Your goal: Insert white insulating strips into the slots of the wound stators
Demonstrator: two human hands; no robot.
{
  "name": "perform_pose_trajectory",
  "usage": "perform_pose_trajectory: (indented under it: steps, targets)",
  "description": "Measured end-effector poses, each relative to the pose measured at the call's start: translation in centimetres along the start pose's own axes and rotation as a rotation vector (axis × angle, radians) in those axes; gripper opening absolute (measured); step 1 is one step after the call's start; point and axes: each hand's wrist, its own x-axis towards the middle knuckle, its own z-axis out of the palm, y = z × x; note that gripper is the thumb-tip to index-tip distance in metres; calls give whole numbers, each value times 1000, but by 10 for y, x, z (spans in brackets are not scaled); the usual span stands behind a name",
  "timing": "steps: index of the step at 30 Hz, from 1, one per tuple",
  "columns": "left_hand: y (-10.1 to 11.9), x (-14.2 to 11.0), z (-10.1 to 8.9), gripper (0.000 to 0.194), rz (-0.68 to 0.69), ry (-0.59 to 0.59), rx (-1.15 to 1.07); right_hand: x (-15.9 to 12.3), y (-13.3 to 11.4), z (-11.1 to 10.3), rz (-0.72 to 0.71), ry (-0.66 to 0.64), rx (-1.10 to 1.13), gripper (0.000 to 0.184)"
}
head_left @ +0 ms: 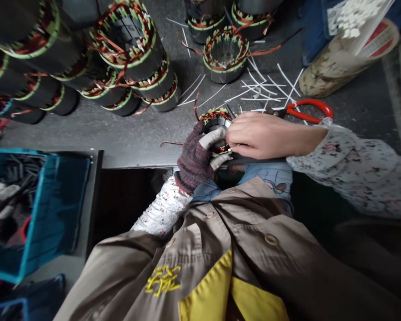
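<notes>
A motor stator (pixel 217 116) with copper windings and pale green insulation stands at the near edge of the bench. My left hand (pixel 195 156), in a dark knitted glove with light fingertips, is wrapped around its near left side, with the thumb over the rim. My bare right hand (pixel 254 133) is closed at the stator's right side, its fingers bent in against the windings. A thin pale strand shows below those fingers; what they pinch is mostly hidden. Red-handled scissors (pixel 310 109) lie just beyond my right wrist.
Another stator (pixel 225 53) stands farther back amid scattered white strips (pixel 263 87). Stacked stators (pixel 130 49) fill the back left. A cylindrical container (pixel 337 67) with white pieces on top is at the right. Lower left, a teal bin (pixel 58 200) holds dark pieces and gloves.
</notes>
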Motion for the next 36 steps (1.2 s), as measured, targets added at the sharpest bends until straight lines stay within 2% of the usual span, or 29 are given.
perform_pose_trajectory:
  steps: [4, 8, 11, 17, 22, 25, 28, 30, 34, 36]
  targets:
    - [-3, 0, -2, 53, 4, -20, 3, -18, 7, -12, 31, 21, -63, 32]
    - [-7, -4, -2, 52, -108, -52, -17, -35, 1, -19, 12, 80, -176, 26]
    - [-9, -8, -1, 56, -166, -65, -34, -25, -4, -15, -48, 75, -209, 22]
    - [-13, -10, -3, 62, -28, -6, 48, 8, -1, -10, -113, -112, -208, 19]
    - [-15, -7, -6, 62, 11, -18, 30, 5, -2, -14, -122, -143, -194, 22]
    - [-14, -3, -7, 52, -4, -45, -6, -5, 4, -6, -118, -81, -129, 25]
    - [-14, -2, -6, 34, 14, -126, 24, -15, 11, 4, -75, 35, -17, 26]
    - [-14, -1, -6, 26, 61, -181, 65, -22, 7, 1, -36, 105, 33, 28]
    - [-4, 2, -6, 23, 111, -170, 173, -40, -32, -28, 69, 286, -77, 22]
    - [3, 4, -4, 22, 73, -174, 208, -53, -56, -38, 198, 435, -60, 11]
